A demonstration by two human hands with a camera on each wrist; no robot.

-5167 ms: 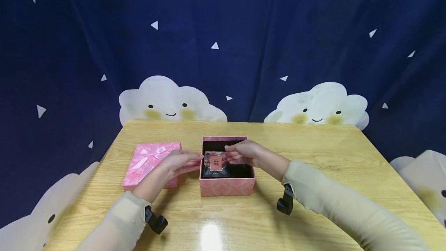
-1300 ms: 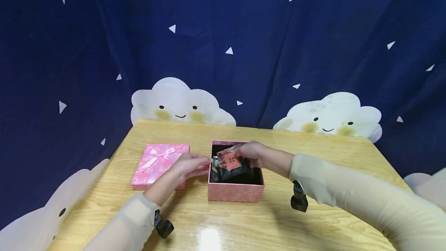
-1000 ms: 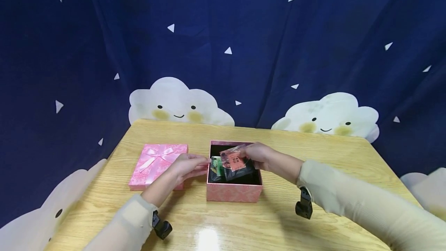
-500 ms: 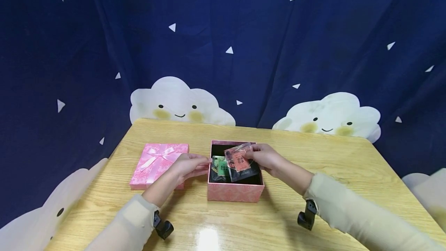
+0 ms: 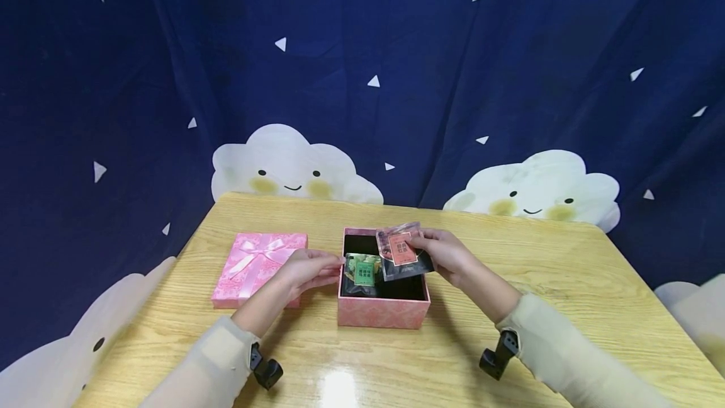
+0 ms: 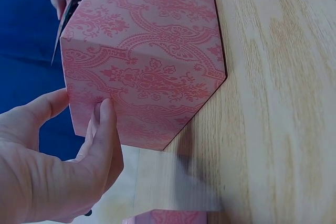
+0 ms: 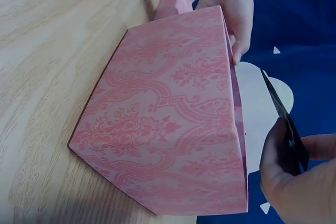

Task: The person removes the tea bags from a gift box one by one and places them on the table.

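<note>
A pink patterned gift box with a dark inside stands on the table with its top off. My right hand pinches a black tea sachet with a red label just above the box's right part, thumb on its face. A second sachet with a green label lies inside at the left. My left hand holds the box's left wall, thumb at the rim and fingers against the outside. From the right wrist view, the sachet is seen edge-on above the rim.
To the left lies the pink lid with a ribbon bow, partly behind my left forearm. Wood-grain table surrounds the box. A dark blue curtain with white clouds hangs behind the table.
The red-labelled sachet has been taken hold of, then raised and shifted right by my right hand, uncovering the green-labelled one beneath. My left hand stays at the box's left wall.
</note>
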